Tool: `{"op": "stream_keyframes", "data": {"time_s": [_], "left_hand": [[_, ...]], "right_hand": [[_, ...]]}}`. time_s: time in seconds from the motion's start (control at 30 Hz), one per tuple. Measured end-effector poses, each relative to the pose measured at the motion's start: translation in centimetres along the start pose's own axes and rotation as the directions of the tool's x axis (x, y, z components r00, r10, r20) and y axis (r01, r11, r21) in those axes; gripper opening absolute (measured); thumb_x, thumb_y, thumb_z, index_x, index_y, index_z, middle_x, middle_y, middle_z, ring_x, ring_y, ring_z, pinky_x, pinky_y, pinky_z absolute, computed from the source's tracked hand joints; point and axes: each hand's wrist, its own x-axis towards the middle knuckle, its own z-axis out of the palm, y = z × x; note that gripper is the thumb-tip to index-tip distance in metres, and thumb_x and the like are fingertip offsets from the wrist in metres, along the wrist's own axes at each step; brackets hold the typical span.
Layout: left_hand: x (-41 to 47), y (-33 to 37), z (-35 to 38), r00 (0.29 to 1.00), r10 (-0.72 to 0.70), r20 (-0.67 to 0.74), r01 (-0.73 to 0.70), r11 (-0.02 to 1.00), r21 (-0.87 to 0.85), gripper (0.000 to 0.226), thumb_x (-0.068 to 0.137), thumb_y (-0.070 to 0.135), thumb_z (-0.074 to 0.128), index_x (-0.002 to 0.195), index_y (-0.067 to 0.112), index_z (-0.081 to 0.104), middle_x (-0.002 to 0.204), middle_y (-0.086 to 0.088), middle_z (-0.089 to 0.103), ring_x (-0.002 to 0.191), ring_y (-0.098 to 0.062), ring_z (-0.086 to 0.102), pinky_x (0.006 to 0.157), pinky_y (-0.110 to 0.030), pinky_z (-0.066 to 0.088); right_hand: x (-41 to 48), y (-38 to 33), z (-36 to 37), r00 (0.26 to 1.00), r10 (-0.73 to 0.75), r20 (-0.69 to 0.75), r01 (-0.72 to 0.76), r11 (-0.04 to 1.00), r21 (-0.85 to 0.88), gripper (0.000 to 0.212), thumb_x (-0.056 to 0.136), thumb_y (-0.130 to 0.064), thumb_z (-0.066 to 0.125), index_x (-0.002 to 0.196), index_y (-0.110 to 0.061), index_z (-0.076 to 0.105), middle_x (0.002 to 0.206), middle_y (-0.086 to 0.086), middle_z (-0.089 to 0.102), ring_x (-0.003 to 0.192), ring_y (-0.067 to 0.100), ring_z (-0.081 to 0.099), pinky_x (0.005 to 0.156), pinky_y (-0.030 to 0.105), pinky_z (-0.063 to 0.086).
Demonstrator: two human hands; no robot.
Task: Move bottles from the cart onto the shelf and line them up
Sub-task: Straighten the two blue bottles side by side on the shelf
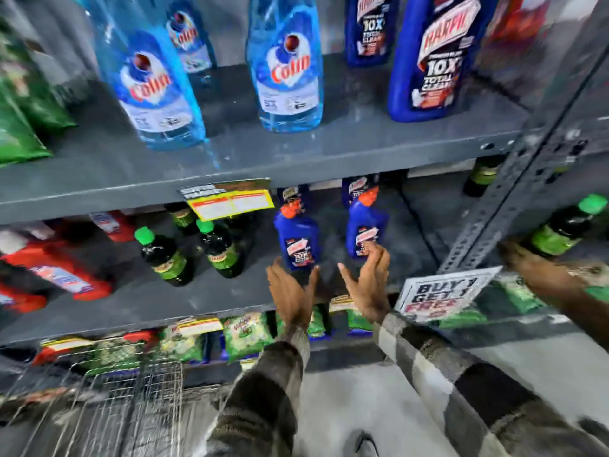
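Observation:
Two small blue bottles with orange caps stand on the middle shelf (204, 298): one (298, 235) on the left, one (367, 225) on the right. My left hand (291, 295) is open just below the left blue bottle, fingers spread, not touching it. My right hand (369, 285) is open with its fingertips at the label of the right blue bottle. Two dark bottles with green caps (166, 255) (220, 249) stand to the left. The wire cart (108, 390) is at the lower left.
Another person's hand (540, 272) at the right holds a green-capped dark bottle (566, 225). Large light-blue bottles (286, 64) and big blue bottles (431, 57) stand on the upper shelf. A perforated steel post (514, 199) and a "buy 1 get 1" sign (445, 291) are at right.

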Motion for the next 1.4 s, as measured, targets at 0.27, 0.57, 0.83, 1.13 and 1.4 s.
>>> {"op": "stream_keyframes", "data": {"time_s": [0.27,0.57,0.83,1.13,1.4], "left_hand": [[2.3,0.2,3.5,0.946,-0.314,-0.08,0.304,0.946,-0.116,0.115,0.039,0.058,0.091,0.128,0.003,0.045,0.122,-0.019,0.056,0.113,-0.039,0.057,0.095,-0.05,0.051],[3.3,1.7,6.3,0.902,-0.377,-0.211,0.413,0.895,0.168,0.12,0.033,0.078,0.078,0.123,0.009,0.038,0.122,-0.015,0.045,0.111,-0.035,0.048,0.091,-0.048,0.043],[3.9,1.2,7.8,0.896,-0.356,-0.265,0.422,0.868,0.261,0.107,0.05,0.076,0.074,0.123,0.006,0.04,0.122,-0.017,0.047,0.11,-0.037,0.048,0.089,-0.049,0.043],[3.5,0.6,7.6,0.936,-0.301,-0.182,0.339,0.91,0.238,0.103,0.064,0.074,0.067,0.132,0.003,0.037,0.127,-0.014,0.045,0.113,-0.036,0.043,0.093,-0.052,0.038],[3.0,0.8,7.5,0.955,-0.253,-0.154,0.285,0.925,0.25,0.107,0.067,0.075,0.066,0.138,0.001,0.036,0.133,-0.017,0.046,0.12,-0.038,0.042,0.094,-0.052,0.034]], "right_hand": [[4.6,1.0,-0.5,0.909,0.389,0.151,-0.411,0.897,0.164,0.126,0.049,-0.035,0.093,0.146,-0.016,0.016,0.144,0.019,0.024,0.127,0.036,0.042,0.106,0.04,0.04],[5.9,1.7,1.1,0.831,0.524,0.186,-0.552,0.82,0.151,0.12,0.046,-0.05,0.09,0.139,-0.029,0.018,0.14,0.014,0.024,0.13,0.037,0.036,0.104,0.052,0.038],[5.5,1.1,2.4,0.85,0.526,0.015,-0.526,0.846,0.088,0.114,0.047,-0.059,0.085,0.138,-0.026,0.024,0.139,0.01,0.036,0.127,0.038,0.042,0.096,0.057,0.04],[5.2,0.8,2.8,0.859,0.511,-0.029,-0.51,0.859,0.05,0.11,0.059,-0.048,0.083,0.146,-0.018,0.024,0.139,0.013,0.038,0.123,0.04,0.042,0.093,0.058,0.04],[5.4,0.8,2.6,0.84,0.541,-0.038,-0.536,0.839,0.094,0.109,0.062,-0.041,0.084,0.148,-0.02,0.021,0.141,0.013,0.037,0.127,0.037,0.044,0.094,0.059,0.04]]}}
